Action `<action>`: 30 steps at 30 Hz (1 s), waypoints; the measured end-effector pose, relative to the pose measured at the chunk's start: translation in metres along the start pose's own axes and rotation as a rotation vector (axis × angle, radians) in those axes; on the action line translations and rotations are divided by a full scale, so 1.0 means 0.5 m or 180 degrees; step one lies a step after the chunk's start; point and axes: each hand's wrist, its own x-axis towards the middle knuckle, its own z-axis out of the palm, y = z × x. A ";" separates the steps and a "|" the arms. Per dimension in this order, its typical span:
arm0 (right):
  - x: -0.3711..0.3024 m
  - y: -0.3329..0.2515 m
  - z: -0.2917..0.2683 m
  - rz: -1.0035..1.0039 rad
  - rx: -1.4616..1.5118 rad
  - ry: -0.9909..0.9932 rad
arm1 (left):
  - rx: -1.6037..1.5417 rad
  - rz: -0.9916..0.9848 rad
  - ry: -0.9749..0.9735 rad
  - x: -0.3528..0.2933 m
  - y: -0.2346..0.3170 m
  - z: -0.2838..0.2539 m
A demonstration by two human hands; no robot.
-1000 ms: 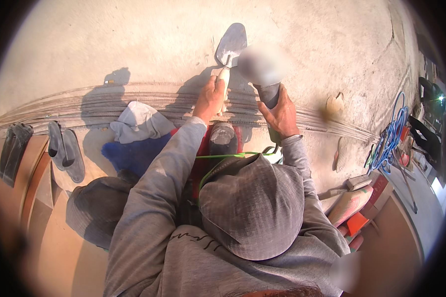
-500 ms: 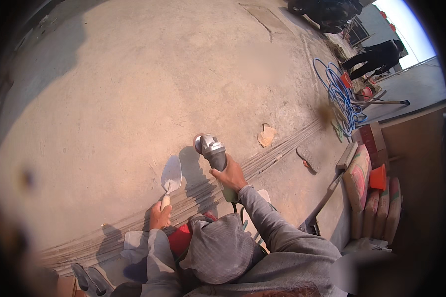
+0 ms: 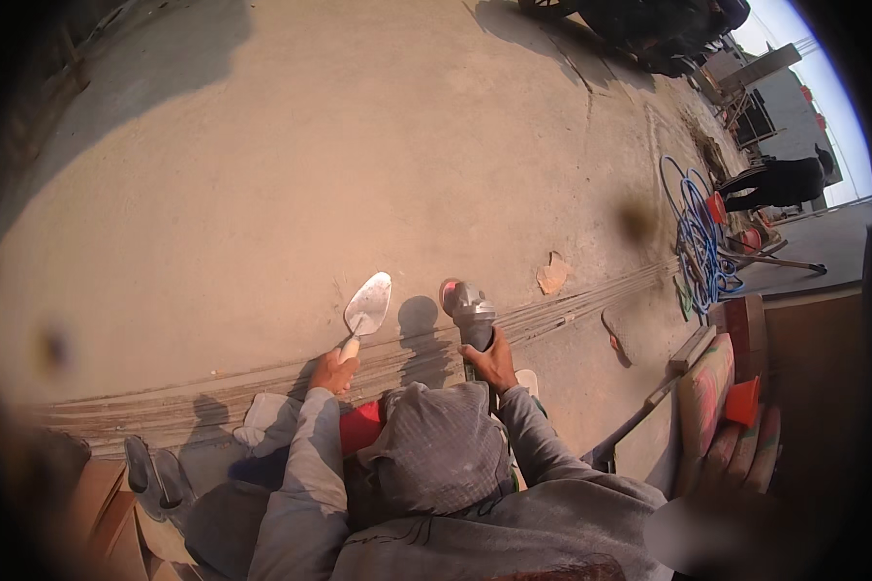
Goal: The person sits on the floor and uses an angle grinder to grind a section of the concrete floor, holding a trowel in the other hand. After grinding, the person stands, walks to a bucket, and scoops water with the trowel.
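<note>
Gripped pale-handled leaf-shaped metal trowel (image 3: 368,304) in left hand (image 3: 333,373) and grey-black cylindrical metal-headed angle grinder (image 3: 474,315) in right hand (image 3: 495,361), above beige concrete floor (image 3: 291,155). Judged trowel light, stiff; grinder heavy, best held around body.

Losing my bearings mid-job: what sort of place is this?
Probably an outdoor building site or work yard: a trowel and what looks like an angle grinder are in hand, with several sacks at the right.
</note>
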 end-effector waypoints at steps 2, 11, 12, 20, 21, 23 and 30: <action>-0.019 -0.036 0.034 -0.0052 0.0492 -0.0418 | 0.0368 0.0075 0.0421 -0.010 -0.028 -0.008; 0.009 -0.044 0.080 -0.0875 -0.0789 -0.0860 | 0.1457 0.0438 0.1057 -0.004 -0.036 0.048; 0.011 -0.044 0.091 -0.0976 -0.0944 -0.0860 | 0.1477 0.0459 0.1110 -0.010 -0.032 0.055; 0.030 -0.123 0.168 -0.1493 -0.1607 -0.1186 | 0.1710 0.0375 0.1122 -0.010 -0.018 0.066; 0.030 -0.139 0.172 -0.1509 -0.1675 -0.1251 | 0.1716 0.0371 0.1126 -0.010 -0.017 0.067; 0.031 -0.151 0.183 -0.1584 -0.1740 -0.1333 | 0.1749 0.0399 0.1151 -0.010 -0.019 0.067; 0.050 -0.168 0.200 -0.1601 -0.1911 -0.1364 | 0.1898 0.0540 0.1271 -0.006 -0.028 0.075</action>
